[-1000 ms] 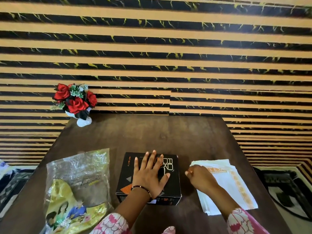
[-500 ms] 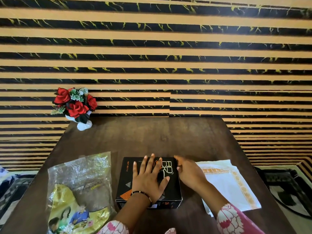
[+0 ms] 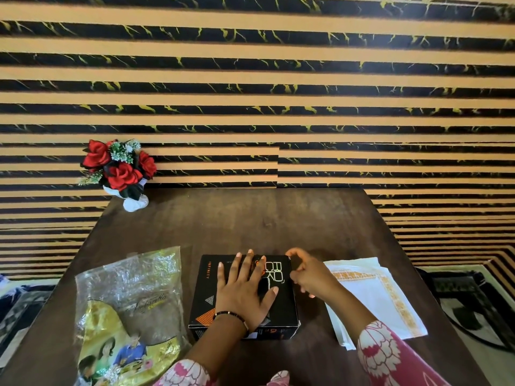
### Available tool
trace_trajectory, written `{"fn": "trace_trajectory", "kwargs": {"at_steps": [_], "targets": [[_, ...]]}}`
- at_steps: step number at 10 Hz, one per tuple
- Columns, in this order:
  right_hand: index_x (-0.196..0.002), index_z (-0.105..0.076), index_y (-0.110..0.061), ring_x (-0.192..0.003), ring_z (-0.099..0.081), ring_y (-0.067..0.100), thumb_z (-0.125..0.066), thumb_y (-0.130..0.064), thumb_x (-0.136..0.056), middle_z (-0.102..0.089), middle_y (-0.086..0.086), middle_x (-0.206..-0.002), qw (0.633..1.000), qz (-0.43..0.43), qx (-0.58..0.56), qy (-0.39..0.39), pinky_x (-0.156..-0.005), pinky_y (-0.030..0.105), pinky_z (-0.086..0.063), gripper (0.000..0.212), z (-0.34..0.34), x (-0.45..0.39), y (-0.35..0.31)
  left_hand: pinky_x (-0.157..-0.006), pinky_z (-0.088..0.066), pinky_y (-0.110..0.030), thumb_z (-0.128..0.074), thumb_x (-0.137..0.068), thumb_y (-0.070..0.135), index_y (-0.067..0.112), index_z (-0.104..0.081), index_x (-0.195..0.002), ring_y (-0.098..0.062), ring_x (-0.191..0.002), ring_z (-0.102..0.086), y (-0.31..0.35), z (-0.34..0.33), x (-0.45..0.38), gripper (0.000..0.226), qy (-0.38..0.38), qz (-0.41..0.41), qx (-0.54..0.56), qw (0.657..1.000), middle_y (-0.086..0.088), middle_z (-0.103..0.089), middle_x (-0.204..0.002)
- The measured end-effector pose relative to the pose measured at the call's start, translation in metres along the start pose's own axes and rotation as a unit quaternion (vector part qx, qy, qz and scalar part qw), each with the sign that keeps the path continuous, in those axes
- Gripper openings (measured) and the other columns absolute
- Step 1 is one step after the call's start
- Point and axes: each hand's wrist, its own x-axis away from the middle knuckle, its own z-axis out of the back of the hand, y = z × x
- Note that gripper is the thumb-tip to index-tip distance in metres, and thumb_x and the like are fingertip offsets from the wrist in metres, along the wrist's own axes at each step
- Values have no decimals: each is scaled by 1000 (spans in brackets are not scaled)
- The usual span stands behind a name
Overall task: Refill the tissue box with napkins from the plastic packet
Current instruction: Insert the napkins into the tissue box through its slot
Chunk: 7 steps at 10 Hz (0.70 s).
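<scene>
Head view, black tissue box (image 3: 281, 305) (lettered "INFINITY"), left hand (image 3: 245, 293) flat on top

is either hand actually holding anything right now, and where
Nothing is gripped. The left hand lies flat on the black box top; the right hand curls at its far right corner.

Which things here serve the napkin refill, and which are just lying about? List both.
For the job:
- black tissue box, left hand flat on its lid
- right hand at the box's right edge
- plastic packet
- white napkins stacked on the right

Lying about:
- red rose bouquet in a white vase
</scene>
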Motion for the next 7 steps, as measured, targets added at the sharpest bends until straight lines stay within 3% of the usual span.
{"fn": "trace_trajectory", "kwargs": {"at_steps": [1, 4, 5, 6, 7], "targets": [[-110, -48, -35, -66, -57, 13, -56, -17, -82, -56, -7, -68, 999, 5, 37, 13, -63, 32, -50, 34, -1, -3, -2, -112, 15, -50, -10, -83, 66, 39, 4, -142, -19, -142, 15, 1, 1, 0, 67, -5, 0, 1, 1000, 6, 8, -156], [-99, -48, -35, -74, -57, 20, -57, -20, -73, -53, -8, -71, 995, 2, 98, 4, -67, 32, -46, 32, 6, -1, -12, -112, 15, -50, -14, -86, 64, 39, 4, -142, -19, -142, 15, 1, 2, 2, 64, -4, -2, 5, 1000, 7, 9, -156], [-108, -47, -31, -86, -62, 24, -57, -18, -76, -64, 1, -93, 993, -3, 122, 6, -76, 36, -51, 36, 7, -1, -18, -112, 15, -50, -14, -86, 65, 39, 3, -142, -19, -142, 14, 1, 2, 1, 64, -2, -5, 6, 1000, 7, 8, -156], [-125, -43, -25, -109, -57, 30, -51, -8, -83, -56, 9, -126, 972, -29, 231, 19, -88, 38, -47, 46, 10, 7, -7, -112, 14, -50, -16, -86, 65, 39, 2, -142, -19, -143, 13, -1, 1, 4, 65, 2, -2, -1, 1000, 7, 7, -157], [-133, -38, -21, -123, -49, 31, -53, -9, -85, -43, 8, -141, 968, -38, 239, 62, -95, 36, -45, 52, 6, 22, 14, -112, 14, -50, -13, -85, 66, 39, 3, -142, -19, -143, 14, -2, 3, 3, 66, 2, 9, 4, 1000, 7, 9, -156]]}}
